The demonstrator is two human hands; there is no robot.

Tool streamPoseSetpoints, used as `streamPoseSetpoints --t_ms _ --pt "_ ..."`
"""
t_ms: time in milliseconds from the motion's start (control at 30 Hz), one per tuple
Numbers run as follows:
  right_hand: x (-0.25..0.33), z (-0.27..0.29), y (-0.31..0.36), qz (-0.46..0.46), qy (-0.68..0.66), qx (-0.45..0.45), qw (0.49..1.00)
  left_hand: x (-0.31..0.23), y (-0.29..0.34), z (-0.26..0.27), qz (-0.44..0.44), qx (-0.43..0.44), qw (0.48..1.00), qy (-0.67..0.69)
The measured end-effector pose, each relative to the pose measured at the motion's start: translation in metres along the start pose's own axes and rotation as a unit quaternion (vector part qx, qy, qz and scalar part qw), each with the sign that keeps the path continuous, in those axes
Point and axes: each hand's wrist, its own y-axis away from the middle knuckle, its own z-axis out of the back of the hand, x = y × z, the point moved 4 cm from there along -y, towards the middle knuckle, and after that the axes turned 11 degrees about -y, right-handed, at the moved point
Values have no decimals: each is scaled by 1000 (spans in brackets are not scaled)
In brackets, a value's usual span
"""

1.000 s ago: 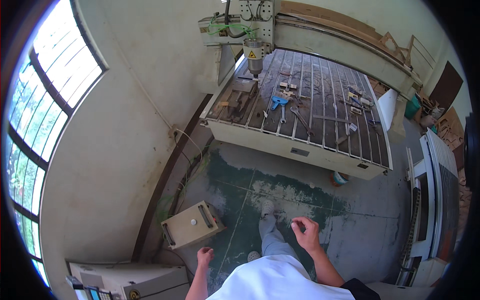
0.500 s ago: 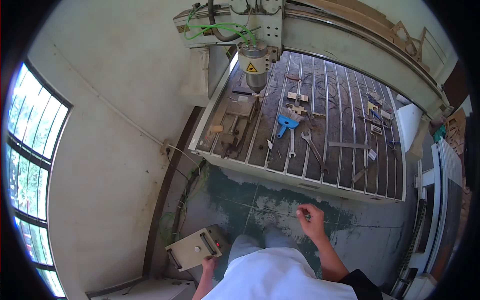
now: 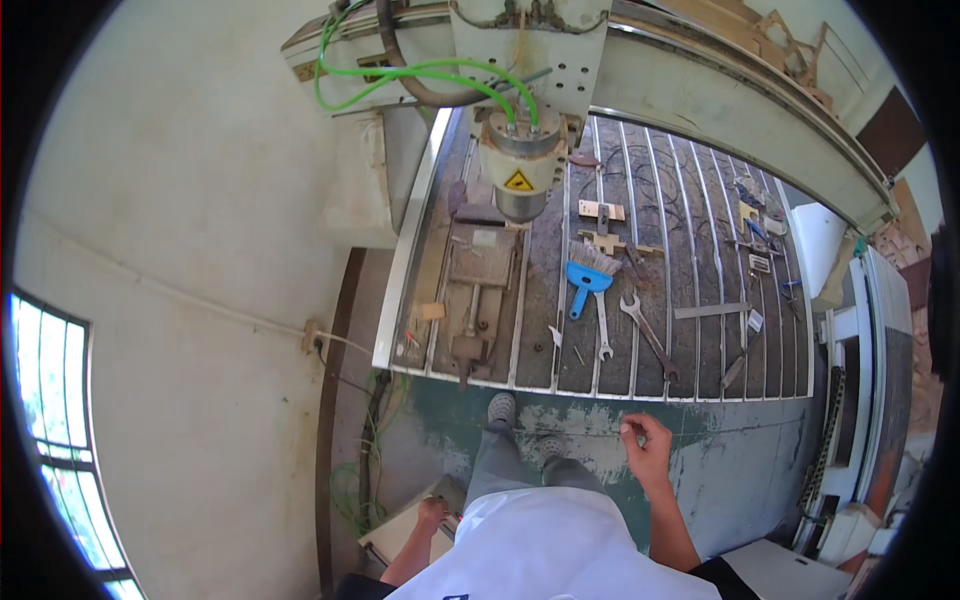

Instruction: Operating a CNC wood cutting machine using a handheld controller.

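At the lower left, my left hand (image 3: 432, 513) is curled over a beige box (image 3: 398, 528) with dark handles. Its fingers lie against the side with a handle; whether they grip it is hidden. In front of my body my right hand (image 3: 648, 445) hangs in the air with thumb and fingers pinched together. Anything between them is too small to make out. Just beyond it stands a slatted machine bed (image 3: 540, 290). On the bed lie a blue brush (image 3: 590, 276), an open-end wrench (image 3: 648, 335) and a second wrench (image 3: 603, 325).
Above the bed hangs a spindle head (image 3: 522, 165) with green hoses, on a gantry beam (image 3: 740, 110). A vise (image 3: 480, 265) sits on the bed's left side. A metal ruler (image 3: 712, 311) and small tools lie on its right. Cables (image 3: 372, 430) run along the left wall.
My body has moved closer to the machine bed, and my feet now show by its edge. The box is now lower and partly covered by my left arm. My right hand stays pinched.
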Motion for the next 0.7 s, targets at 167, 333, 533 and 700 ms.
streamPoseSetpoints --t_ms 167,333,533,700 --pt "20 -14 -6 -16 6 -76 997 -91 -39 33 -44 58 995 -75" --pt "20 5 30 -73 24 -148 986 -150 -88 44 -50 158 977 -130" --pt "11 73 160 -145 104 -356 917 -223 -54 -10 -220 207 840 -451" --pt "6 91 277 -167 48 -516 839 -230 -98 -87 -139 296 833 -445"
